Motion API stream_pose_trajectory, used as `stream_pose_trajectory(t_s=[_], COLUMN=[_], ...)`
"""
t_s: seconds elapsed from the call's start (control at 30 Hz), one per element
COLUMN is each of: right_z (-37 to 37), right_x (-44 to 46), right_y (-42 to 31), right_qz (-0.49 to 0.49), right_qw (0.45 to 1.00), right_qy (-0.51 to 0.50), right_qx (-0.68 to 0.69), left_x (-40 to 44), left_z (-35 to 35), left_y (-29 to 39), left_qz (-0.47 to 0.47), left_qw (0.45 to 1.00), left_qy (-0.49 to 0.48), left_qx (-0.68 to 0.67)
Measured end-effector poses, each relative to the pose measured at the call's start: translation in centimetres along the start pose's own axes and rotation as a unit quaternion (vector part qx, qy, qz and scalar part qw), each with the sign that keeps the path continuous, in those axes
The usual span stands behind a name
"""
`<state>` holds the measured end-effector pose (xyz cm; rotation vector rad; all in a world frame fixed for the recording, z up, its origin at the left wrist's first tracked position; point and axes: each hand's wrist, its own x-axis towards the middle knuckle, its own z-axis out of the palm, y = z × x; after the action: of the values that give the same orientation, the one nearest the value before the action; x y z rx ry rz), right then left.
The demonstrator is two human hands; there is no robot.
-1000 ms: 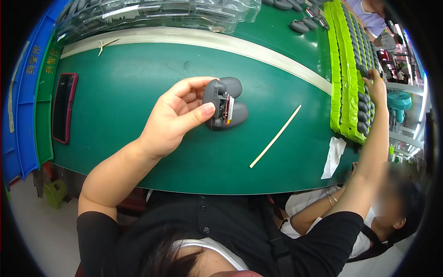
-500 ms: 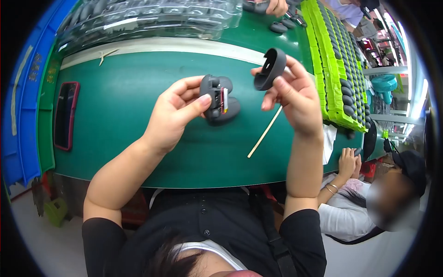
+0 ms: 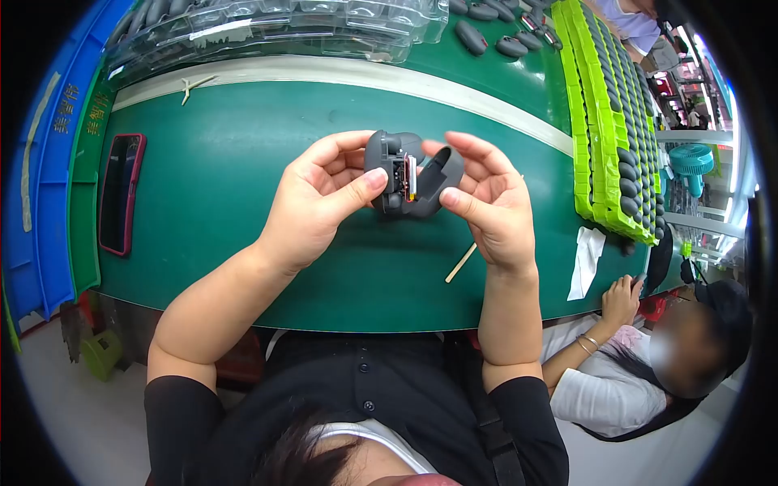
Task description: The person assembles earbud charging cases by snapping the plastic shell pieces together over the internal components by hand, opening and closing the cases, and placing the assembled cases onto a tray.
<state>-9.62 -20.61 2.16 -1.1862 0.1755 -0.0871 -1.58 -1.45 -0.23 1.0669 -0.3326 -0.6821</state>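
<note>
A dark grey device body (image 3: 392, 174) with its red and silver inner parts showing is pinched between the thumb and fingers of my left hand (image 3: 324, 190). Close on its right, my right hand (image 3: 494, 202) grips a hollow dark grey shell (image 3: 443, 180), tilted with its opening toward the body. Whether the two pieces touch I cannot tell. Other dark rounded pieces lie partly hidden behind them. Below my right hand, a thin wooden stick (image 3: 461, 263) lies on the green table, its upper part covered by the hand.
Lime green trays (image 3: 596, 121) of dark pieces stand at right, near a white tissue (image 3: 587, 261). A red-edged phone (image 3: 122, 194) lies left, beside blue and green bins. Clear plastic trays (image 3: 267, 36) stand behind. A co-worker (image 3: 616, 397) sits at lower right.
My right hand has come from the green trays with a dark shell and moved left, up beside the body. My left hand keeps its hold on the body.
</note>
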Motion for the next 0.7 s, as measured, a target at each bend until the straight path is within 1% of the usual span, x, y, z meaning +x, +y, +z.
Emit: stream_pose_trajectory(t_s=[0.1, 0.2, 0.4, 0.5, 0.6, 0.7], right_z=[-0.46, -0.57, -0.33, 0.04, 0.19, 0.29], right_x=[-0.19, -0.31, -0.17, -0.3, -0.27, -0.28], right_y=[-0.1, 0.1, 0.08, 0.11, 0.45, 0.48], right_qz=[0.033, 0.061, 0.056, 0.071, 0.064, 0.061], right_qw=[0.999, 0.997, 0.996, 0.997, 0.997, 0.996], right_qy=[-0.02, -0.025, -0.033, -0.016, -0.023, -0.021], right_qx=[-0.031, -0.046, -0.058, -0.039, -0.038, -0.062], left_x=[0.0, 0.0, -0.2, -0.27, -0.22, -0.37], left_z=[0.04, 0.04, 0.31, 0.18, 0.09, 0.39], left_y=[0.12, -0.02, -0.14, -0.28, -0.31, 0.12], left_qz=[-0.017, -0.007, 0.001, -0.005, -0.016, -0.029], left_qw=[1.0, 0.999, 0.997, 0.996, 0.995, 0.993], left_qy=[-0.01, -0.011, -0.01, -0.017, -0.025, -0.017], left_qx=[0.002, 0.047, 0.072, 0.088, 0.095, 0.113])
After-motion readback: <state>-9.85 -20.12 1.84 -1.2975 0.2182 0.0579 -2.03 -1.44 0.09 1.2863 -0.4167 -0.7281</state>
